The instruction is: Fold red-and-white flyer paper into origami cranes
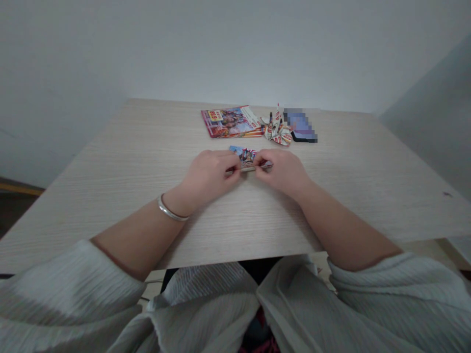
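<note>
A small folded piece of colourful printed paper (247,156) lies between my hands, its near edge raised a little off the table. My left hand (212,172), with a silver bangle at the wrist, pinches the paper's left end between thumb and fingers. At the right end, my right hand (281,169) grips the same near edge in a pinch. My fingers hide both ends of the paper, so its full shape cannot be made out.
Behind my hands lie colourful printed leaflets (231,122). A folded paper figure with pointed tips (277,131) touches their right side. Beside it is a phone (301,126), its screen partly blurred. All rest on a pale wood-grain table (147,142) against a wall.
</note>
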Demonstrator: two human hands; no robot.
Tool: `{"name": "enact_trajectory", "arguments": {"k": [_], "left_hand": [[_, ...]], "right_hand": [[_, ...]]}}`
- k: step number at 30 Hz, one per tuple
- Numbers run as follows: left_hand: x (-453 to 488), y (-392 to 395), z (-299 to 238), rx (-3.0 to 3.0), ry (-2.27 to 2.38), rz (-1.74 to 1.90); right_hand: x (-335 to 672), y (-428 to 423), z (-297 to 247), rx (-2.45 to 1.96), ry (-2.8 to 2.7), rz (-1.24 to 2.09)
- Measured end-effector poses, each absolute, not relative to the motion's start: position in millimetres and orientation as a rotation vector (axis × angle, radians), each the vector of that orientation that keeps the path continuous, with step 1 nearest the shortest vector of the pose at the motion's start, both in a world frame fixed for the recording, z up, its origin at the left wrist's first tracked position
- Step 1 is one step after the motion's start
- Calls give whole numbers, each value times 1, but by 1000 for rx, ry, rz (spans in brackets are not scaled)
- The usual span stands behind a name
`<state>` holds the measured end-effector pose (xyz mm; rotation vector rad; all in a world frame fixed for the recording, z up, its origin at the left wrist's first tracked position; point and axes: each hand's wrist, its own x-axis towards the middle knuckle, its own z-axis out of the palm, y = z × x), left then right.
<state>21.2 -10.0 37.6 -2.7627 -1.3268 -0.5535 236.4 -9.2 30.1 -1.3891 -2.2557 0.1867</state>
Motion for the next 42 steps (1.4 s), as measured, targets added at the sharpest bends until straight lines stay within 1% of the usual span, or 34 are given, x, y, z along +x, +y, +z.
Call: {"name": "enact_trajectory", "arguments": {"k": [5,9,13,15,16,18,20,24,29,32,39,42], "left_hand": [[16,-8,37,-2781,-1341,-543],[14,-6,38,-2792,-1437,-568],[11,-5,40,-2786,-1494,-585],[9,-4,39,-2785,-1518,-622],[8,-3,38,-2790,-1525,-647],[7,-2,35,-2812,-1519,-695],[7,0,30,-2825,-1487,-746],[9,-1,26,-2785,-1395,-808],[17,-9,30,-2767,-1295,-637],[18,-7,30,-2771,-1302,-603],[14,0,25,-2830,-1278,-709],[15,0,27,-2838,-1341,-729]], "right_hand": [[257,-3,36,-1448,-2275,227],[274,1,41,-1481,-2251,236],[283,5,38,-1515,-2152,190],[282,7,32,-1470,-2025,180],[280,8,30,-1387,-1989,226],[274,8,24,-1198,-2071,280],[266,8,19,-1151,-2164,223],[251,3,15,-1172,-2184,155],[230,-10,17,-1181,-2243,130],[224,-15,20,-1186,-2286,144],[228,-15,19,-1238,-2303,163],[232,-13,21,-1224,-2313,141]]}}
